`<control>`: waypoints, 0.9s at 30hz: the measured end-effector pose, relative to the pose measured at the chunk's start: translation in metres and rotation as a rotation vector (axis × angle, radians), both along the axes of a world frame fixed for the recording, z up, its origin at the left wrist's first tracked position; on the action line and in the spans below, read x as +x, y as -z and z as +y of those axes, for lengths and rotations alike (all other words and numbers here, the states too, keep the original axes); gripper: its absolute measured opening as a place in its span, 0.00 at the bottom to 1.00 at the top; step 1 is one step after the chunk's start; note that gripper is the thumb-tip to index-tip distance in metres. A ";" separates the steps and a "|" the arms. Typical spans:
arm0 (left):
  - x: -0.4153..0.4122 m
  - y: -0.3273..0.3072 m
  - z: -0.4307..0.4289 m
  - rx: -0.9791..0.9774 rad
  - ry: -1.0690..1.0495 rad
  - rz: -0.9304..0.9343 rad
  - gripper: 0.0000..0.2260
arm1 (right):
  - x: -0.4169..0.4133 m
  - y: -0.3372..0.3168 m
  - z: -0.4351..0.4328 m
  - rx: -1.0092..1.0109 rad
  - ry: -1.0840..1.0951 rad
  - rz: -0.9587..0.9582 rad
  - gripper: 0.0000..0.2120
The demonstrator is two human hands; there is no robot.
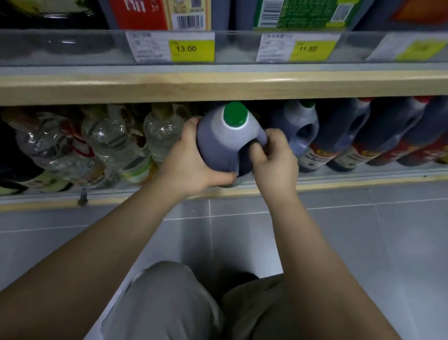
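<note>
- Crouching at the bottom shelf (377, 179), the person has both hands on a dark jug (219, 142) with a green cap (235, 113). It's at the shelf's front edge, between the clear bottles (161, 130) and a second jug (298, 127) of the same kind.
- The left hand (191, 164) is wrapped around the jug's side and lower body, thumb across the front. The right hand (274, 157) has its fingers hooked into the handle. So both are gripping the jug and neither is free.
- Can't tell if the base is resting on the shelf or already lifted, since the left hand covers that spot.
- Biggest risk imo: the cap sits right under the wooden edge of the upper shelf (224, 81). A straight lift would probably knock the cap into it, so the jug has to come outward first.
- The jug looks full, so likely heavy, and the plastic looks smooth. If the left hand slips, all the weight swings on the handle, and the jug could bang the second jug or drop onto the tile floor (373, 235).
- The clear bottles are just beside the left knuckles. Sliding the jug sideways could shove them over.
</note>
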State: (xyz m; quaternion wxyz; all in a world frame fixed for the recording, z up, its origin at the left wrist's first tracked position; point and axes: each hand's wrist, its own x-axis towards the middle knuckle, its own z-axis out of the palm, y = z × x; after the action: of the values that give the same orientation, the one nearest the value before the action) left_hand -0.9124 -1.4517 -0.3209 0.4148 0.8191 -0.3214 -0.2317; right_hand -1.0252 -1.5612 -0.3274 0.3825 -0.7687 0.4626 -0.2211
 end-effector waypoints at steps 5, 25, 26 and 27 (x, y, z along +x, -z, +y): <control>0.003 0.031 -0.011 -0.117 -0.040 0.038 0.50 | 0.012 0.025 -0.013 0.009 -0.035 -0.105 0.08; 0.017 0.084 -0.053 0.062 -0.119 0.160 0.53 | 0.031 0.079 -0.045 0.319 0.069 -0.156 0.09; 0.019 0.084 -0.056 0.072 -0.125 0.171 0.51 | 0.033 0.078 -0.045 0.328 0.073 -0.155 0.11; 0.020 0.085 -0.059 0.091 -0.139 0.174 0.49 | 0.034 0.077 -0.045 0.328 0.064 -0.135 0.13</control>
State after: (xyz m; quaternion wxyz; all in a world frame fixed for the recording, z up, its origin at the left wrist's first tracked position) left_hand -0.8919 -1.5106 -0.4055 0.4184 0.8344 -0.2157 -0.2868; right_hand -0.9914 -1.6060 -0.4046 0.5257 -0.6642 0.4900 -0.2061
